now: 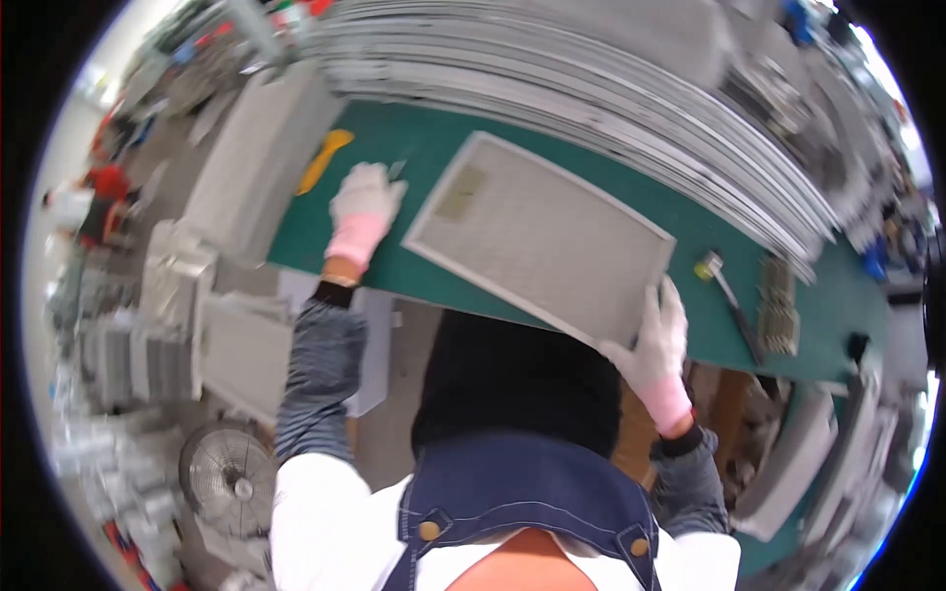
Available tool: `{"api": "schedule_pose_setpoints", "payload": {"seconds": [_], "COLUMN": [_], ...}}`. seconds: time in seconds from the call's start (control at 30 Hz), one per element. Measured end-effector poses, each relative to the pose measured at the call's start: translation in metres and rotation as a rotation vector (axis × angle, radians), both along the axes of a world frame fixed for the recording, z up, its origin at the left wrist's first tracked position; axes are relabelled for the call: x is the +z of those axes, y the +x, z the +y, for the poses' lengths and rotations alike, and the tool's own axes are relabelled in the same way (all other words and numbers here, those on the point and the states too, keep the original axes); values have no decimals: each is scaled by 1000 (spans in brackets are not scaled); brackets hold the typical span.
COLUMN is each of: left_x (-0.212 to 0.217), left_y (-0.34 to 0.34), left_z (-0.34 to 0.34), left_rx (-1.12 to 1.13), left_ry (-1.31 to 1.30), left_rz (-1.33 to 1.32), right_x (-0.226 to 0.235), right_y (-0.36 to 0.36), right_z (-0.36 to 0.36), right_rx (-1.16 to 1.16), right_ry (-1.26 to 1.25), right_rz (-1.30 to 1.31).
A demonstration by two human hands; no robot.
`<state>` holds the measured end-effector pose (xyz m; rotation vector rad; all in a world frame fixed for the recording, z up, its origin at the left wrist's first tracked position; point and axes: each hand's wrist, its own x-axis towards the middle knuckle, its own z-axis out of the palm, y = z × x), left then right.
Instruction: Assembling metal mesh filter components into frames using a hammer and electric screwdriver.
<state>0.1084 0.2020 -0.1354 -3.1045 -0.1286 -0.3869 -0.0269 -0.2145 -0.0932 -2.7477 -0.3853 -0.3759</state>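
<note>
Right hand (653,345) first: gloved, spread wide rather than clenched, thumb by the near corner of the framed panel (547,241) and fingers along its right edge, so it looks more like a brace than a proper grip. The left hand (365,202) is off the panel's left end, fingers partly curled; a small thin metal piece (397,167) is by the fingertips, but I can't tell if it's held. The panel's lying flat on the green bench (419,276), near corner right about at the bench edge. That's my worry: with one-sided contact, a hard push could swing it round or tip that corner off. If the thin piece is sharp, sliding the panel left could snag the mesh or a glove. Right of the panel there's a hammer (734,305), so swinging that way might knock it. Beyond the panel, long metal strips (581,103) could scuff the frame if it's shoved back carelessly.
</note>
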Motion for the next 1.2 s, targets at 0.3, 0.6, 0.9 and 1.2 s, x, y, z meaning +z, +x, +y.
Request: {"api": "schedule_pose_setpoints", "payload": {"seconds": [0.3,0.6,0.9,1.2], "left_x": [47,-4,-2,8], "left_y": [-9,-33,-22,-96], "left_z": [-210,-288,-314,-278], "left_rx": [-790,-748,-878,-946], "left_ry": [-600,-420,-258,-324], "left_rz": [3,85,186,222], "right_x": [-69,-64,-71,-79], "right_y": [62,65,73,79], "right_z": [-36,-21,-29,-21], "right_rx": [-291,-294,-176,-271], "right_ry": [-13,-42,1,-144], "right_rz": [-160,-164,-147,-177]}}
